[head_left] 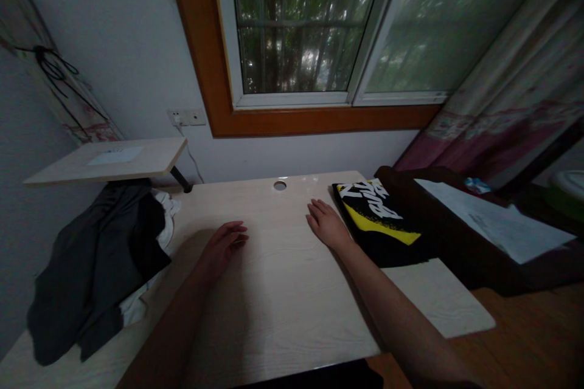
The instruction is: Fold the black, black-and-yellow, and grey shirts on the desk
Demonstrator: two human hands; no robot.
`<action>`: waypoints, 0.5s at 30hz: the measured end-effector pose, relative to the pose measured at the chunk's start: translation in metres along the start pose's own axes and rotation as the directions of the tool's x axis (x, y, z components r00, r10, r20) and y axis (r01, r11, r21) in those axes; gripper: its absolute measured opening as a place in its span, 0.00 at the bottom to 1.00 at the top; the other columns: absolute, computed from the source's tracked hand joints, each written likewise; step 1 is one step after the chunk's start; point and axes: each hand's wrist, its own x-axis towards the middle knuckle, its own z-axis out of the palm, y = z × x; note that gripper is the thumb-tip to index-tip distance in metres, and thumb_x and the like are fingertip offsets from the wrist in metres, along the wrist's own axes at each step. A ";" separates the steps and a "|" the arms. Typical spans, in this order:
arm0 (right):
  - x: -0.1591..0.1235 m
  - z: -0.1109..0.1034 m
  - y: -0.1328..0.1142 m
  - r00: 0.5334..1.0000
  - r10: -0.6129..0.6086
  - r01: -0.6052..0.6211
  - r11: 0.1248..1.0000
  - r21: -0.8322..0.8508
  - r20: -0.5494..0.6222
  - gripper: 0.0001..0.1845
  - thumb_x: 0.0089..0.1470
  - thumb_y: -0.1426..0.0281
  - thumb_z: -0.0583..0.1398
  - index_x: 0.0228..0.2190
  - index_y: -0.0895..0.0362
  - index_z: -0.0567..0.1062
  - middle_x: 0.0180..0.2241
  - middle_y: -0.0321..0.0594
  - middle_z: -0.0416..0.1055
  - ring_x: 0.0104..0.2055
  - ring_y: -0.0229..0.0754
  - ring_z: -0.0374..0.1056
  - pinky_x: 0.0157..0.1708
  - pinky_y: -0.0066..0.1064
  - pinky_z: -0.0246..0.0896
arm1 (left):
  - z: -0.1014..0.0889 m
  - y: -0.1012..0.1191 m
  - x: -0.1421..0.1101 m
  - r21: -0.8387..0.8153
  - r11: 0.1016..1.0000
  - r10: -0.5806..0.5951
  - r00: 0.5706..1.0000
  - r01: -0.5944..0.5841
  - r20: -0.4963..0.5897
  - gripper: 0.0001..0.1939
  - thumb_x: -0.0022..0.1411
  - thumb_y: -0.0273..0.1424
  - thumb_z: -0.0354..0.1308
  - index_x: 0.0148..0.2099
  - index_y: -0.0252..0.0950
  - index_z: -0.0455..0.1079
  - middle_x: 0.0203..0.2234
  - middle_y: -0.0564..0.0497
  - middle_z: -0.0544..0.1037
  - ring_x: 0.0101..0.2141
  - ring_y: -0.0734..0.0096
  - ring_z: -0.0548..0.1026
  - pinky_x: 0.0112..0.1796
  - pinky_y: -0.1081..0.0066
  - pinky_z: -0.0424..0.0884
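My left hand [224, 248] rests at the left-middle of the pale wooden table [283, 292], fingers loosely bent and nothing held. Farther right, my right hand [327, 225] lies palm down on the tabletop with its fingers stretched out. Just beside it is a folded black garment [383, 213] with white lettering and a yellow band. To the left of my left arm, a heap of clothes spreads over the table: a dark grey garment [86, 273], a black piece [148, 228] and some white cloth [134, 307].
A raised shelf [150, 158] bearing a paper sheet stands at the back left. A round cable hole [280, 185] pierces the table near the wall. Wall sockets [186, 117] hold a plug and white cable. On the right, a dark brown surface [460, 243] carries a large pale sheet [493, 219].
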 end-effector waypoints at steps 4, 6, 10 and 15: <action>0.000 0.000 0.001 1.000 -0.008 0.008 0.999 0.035 -0.015 0.23 0.66 0.63 0.54 0.57 0.58 0.74 0.63 0.50 0.67 0.68 0.54 0.58 0.67 0.52 0.53 | -0.015 0.012 0.002 0.168 0.975 0.171 0.977 -0.148 -0.131 0.18 0.58 0.39 0.67 0.49 0.39 0.76 0.44 0.48 0.80 0.40 0.67 0.79 0.46 0.65 0.74; 0.000 -0.001 0.001 0.999 -0.020 0.021 0.999 0.044 -0.034 0.22 0.66 0.63 0.54 0.56 0.57 0.75 0.62 0.49 0.68 0.67 0.54 0.59 0.67 0.51 0.54 | -0.027 0.023 0.002 0.371 0.897 0.323 0.930 -0.242 -0.174 0.17 0.60 0.41 0.65 0.49 0.39 0.76 0.42 0.48 0.81 0.38 0.66 0.79 0.45 0.63 0.74; -0.001 -0.002 0.002 0.998 -0.026 0.030 0.997 0.069 -0.058 0.21 0.66 0.63 0.54 0.55 0.56 0.76 0.61 0.48 0.69 0.66 0.53 0.61 0.66 0.50 0.55 | -0.052 0.049 -0.008 0.818 0.445 0.665 0.746 -0.365 -0.029 0.12 0.64 0.40 0.60 0.45 0.40 0.77 0.39 0.46 0.80 0.42 0.61 0.77 0.49 0.60 0.71; -0.001 -0.002 0.003 0.998 -0.022 0.026 0.997 0.075 -0.055 0.21 0.66 0.63 0.54 0.55 0.56 0.76 0.61 0.48 0.69 0.66 0.53 0.61 0.66 0.49 0.56 | -0.070 0.094 -0.035 0.989 0.074 0.906 0.422 -0.125 -0.015 0.12 0.67 0.33 0.54 0.46 0.36 0.76 0.43 0.43 0.79 0.48 0.57 0.75 0.54 0.55 0.68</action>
